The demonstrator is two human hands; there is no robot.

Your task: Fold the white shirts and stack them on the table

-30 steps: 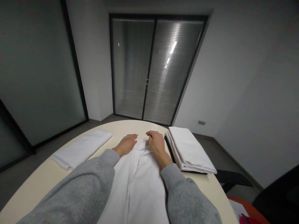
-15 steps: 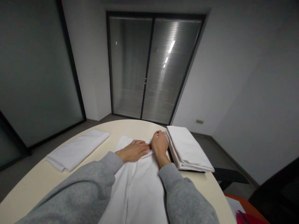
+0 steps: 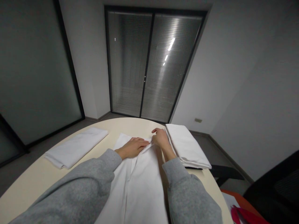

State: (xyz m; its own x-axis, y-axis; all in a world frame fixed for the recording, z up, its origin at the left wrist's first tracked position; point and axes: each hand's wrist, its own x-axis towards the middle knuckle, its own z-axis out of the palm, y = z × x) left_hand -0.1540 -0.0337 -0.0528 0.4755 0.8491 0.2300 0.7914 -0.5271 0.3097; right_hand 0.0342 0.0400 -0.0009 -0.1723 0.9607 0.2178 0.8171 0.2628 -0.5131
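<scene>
A long white garment (image 3: pixel 142 189) with a seam running down it lies lengthwise on the table in front of me; its kind is not clear. Across its far part rests my left hand (image 3: pixel 133 147), flat with the fingers stretched to the right. My right hand (image 3: pixel 161 139) is at the garment's far right edge. Its thumb side grips the cloth there, while one finger points left. Along that right side the edge is raised, with a dark shadow beneath. The right fingertips are partly hidden.
A folded white cloth (image 3: pixel 78 146) lies on the left of the round cream table (image 3: pixel 25 193). Close to my right hand, a thick folded white stack (image 3: pixel 187 146) sits on something dark. Beyond the right edge stand a black chair (image 3: pixel 277 186) and an orange seat with red cloth (image 3: pixel 245 214).
My right hand has turned and lifted slightly, its finger now extended, and the garment's right edge has risen. My left hand stays nearly in place. The view has shifted a little.
</scene>
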